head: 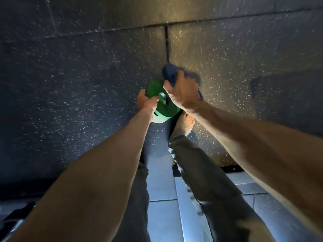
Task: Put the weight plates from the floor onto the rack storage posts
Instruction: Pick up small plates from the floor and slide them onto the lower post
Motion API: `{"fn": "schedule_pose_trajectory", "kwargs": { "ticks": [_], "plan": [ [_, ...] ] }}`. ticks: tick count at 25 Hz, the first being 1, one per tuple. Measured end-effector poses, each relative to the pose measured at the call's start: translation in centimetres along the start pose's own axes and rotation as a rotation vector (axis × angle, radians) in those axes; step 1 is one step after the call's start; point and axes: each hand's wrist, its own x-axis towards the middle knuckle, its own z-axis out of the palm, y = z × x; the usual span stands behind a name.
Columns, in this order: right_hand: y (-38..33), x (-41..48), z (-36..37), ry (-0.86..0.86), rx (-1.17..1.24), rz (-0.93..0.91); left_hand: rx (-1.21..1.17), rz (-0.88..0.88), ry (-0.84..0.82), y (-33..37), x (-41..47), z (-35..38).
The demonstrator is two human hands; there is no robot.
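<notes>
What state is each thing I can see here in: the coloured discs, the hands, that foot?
Green weight plate: tilted, gripped at its edge by the left hand.
Blue weight plate: gripped by the right hand, partly hidden.
Bare foot: standing on the speckled floor.

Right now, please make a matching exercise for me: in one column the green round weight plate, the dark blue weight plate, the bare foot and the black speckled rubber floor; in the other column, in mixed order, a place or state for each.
Column one
1. green round weight plate
2. dark blue weight plate
3. bare foot
4. black speckled rubber floor

Column two
a. gripped by the right hand
b. divided by dark seams
c. gripped by the left hand
d. seen just under the green plate's lower edge

Pairs: 1-c, 2-a, 3-d, 4-b.
</notes>
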Motion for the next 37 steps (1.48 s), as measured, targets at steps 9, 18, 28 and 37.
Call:
{"fn": "schedule_pose_trajectory", "kwargs": {
  "ticks": [9, 18, 28, 37],
  "plan": [
    [-18.3, -21.8, -13.4, -0.041, 0.198, -0.023, -0.368, 0.068, 0.165, 8.6, -22.6, -20.9],
    [-33.2, -39.7, -14.3, -0.159, 0.107, -0.267, -0.636, 0.005, 0.254, 2.8, -36.9, -39.9],
    [-38.9, -51.0, -8.3, -0.392, -0.31, -0.66, -0.947, -0.015, 0.309, -12.0, -43.1, -50.9],
    [-44.4, -60.5, -1.0, -0.791, -0.576, -0.997, -1.117, -0.043, 0.619, -26.6, -48.8, -51.1]
  ]
}}
